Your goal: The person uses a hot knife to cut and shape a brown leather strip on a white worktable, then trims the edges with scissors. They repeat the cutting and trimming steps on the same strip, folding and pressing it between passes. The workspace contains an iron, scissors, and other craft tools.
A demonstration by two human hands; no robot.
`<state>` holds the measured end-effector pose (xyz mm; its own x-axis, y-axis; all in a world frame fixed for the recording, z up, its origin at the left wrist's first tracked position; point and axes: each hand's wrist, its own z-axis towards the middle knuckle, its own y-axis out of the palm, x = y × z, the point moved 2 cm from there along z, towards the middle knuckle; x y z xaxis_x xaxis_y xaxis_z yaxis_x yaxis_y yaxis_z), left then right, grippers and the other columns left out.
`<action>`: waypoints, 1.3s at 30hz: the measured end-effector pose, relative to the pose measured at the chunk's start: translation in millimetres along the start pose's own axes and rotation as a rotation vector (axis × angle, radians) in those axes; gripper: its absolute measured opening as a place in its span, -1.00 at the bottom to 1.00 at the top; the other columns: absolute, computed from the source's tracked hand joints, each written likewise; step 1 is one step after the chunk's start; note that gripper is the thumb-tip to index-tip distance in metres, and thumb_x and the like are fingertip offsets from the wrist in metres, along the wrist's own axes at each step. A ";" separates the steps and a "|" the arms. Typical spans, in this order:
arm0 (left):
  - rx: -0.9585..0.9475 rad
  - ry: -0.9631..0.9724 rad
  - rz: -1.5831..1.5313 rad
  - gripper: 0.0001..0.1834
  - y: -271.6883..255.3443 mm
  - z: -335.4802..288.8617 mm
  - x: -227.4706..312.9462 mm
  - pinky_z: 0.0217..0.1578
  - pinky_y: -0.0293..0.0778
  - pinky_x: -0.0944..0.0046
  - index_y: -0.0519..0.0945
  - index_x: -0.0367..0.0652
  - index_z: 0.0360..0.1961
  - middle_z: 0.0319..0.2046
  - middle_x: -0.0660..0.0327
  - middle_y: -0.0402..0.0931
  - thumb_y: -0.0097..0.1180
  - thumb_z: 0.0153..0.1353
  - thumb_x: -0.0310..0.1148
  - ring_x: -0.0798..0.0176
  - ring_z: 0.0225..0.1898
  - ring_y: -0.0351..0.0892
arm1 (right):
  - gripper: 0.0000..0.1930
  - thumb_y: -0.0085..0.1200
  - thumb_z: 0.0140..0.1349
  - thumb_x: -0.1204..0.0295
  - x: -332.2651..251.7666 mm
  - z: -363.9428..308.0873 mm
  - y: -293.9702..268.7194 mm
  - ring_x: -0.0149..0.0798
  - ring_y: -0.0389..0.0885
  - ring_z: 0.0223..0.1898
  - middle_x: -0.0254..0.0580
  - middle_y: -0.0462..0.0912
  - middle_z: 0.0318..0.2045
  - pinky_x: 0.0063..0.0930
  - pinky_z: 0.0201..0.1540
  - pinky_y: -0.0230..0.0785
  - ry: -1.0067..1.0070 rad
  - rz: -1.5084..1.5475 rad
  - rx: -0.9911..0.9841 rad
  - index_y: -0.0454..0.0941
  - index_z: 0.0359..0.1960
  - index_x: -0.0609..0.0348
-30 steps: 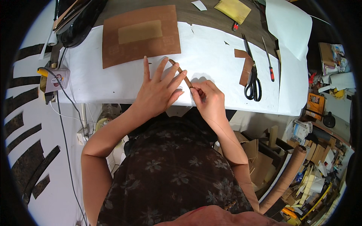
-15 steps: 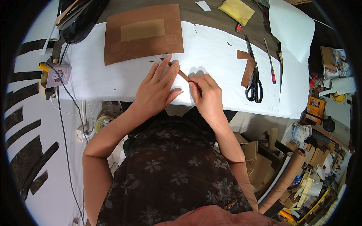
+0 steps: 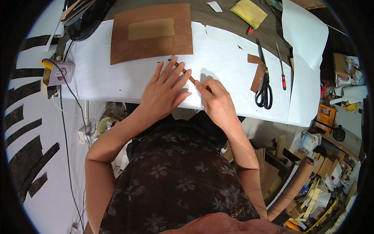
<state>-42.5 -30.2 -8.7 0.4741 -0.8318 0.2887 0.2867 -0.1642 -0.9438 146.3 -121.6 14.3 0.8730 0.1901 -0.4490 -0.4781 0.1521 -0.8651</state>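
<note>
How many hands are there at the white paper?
2: the left hand, fingers laid across the brown strip, and the right hand, holding the strip's end nearer the body. No other hands show.

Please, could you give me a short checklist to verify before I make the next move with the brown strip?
1. Left hand over the brown strip: ok, its far part.
2. Right hand at the near part: ok.
3. Firm pinch by the right hand: cannot tell, the hand hides it.
4. Scissors away from both hands: ok, lying to their right.
5. Red-handled tool away from both hands: ok, right of the scissors.
6. White sheet free of offcuts: not ok, an L-shaped brown piece lies there.
</note>
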 end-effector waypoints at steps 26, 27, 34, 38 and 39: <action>-0.037 0.475 -0.025 -0.26 -13.1 70.0 -42.1 0.64 -0.07 -0.37 0.58 0.31 0.43 0.54 0.37 0.38 0.19 0.28 0.33 0.00 0.67 0.05 | -0.67 0.30 0.19 0.74 -15.0 -11.8 17.5 -0.09 0.71 -0.28 -0.09 0.64 -0.22 -0.27 -0.25 0.62 0.246 -0.071 0.250 0.75 0.02 0.40; -0.032 0.491 -0.030 -0.26 -11.8 77.6 -42.7 0.64 -0.07 -0.37 0.59 0.31 0.42 0.54 0.37 0.38 0.21 0.28 0.32 0.00 0.67 0.04 | -0.68 0.30 0.20 0.73 -12.3 -12.8 16.3 -0.10 0.71 -0.30 -0.09 0.64 -0.23 -0.28 -0.27 0.62 0.273 -0.086 0.269 0.75 0.01 0.40; -0.081 0.547 -0.015 -0.22 -9.8 99.3 -45.0 0.64 -0.08 -0.38 0.54 0.34 0.47 0.55 0.41 0.36 0.22 0.27 0.32 -0.05 0.68 0.00 | -0.68 0.31 0.22 0.71 -4.5 -16.5 14.7 -0.09 0.70 -0.34 -0.05 0.64 -0.24 -0.26 -0.27 0.63 0.361 -0.091 0.324 0.75 0.03 0.40; -0.137 0.547 0.010 -0.19 -14.0 102.4 -45.7 0.64 -0.09 -0.39 0.49 0.38 0.50 0.57 0.42 0.32 0.16 0.26 0.36 -0.09 0.68 -0.01 | -0.62 0.30 0.19 0.73 -6.3 -18.1 14.7 -0.07 0.69 -0.25 -0.04 0.62 -0.20 -0.24 -0.22 0.64 0.341 -0.140 0.282 0.72 0.08 0.42; -0.149 0.546 0.025 -0.19 -14.8 103.4 -45.7 0.64 -0.09 -0.39 0.48 0.40 0.51 0.58 0.42 0.31 0.14 0.26 0.37 -0.10 0.68 -0.01 | -0.61 0.29 0.19 0.73 -6.3 -18.3 14.3 -0.07 0.69 -0.22 -0.04 0.62 -0.20 -0.24 -0.21 0.64 0.341 -0.146 0.265 0.72 0.09 0.42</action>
<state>17.7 65.1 8.7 -0.0313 -0.9834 0.1786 0.1415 -0.1812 -0.9732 135.7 -138.4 0.7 0.8938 -0.1757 -0.4127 -0.3165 0.4047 -0.8579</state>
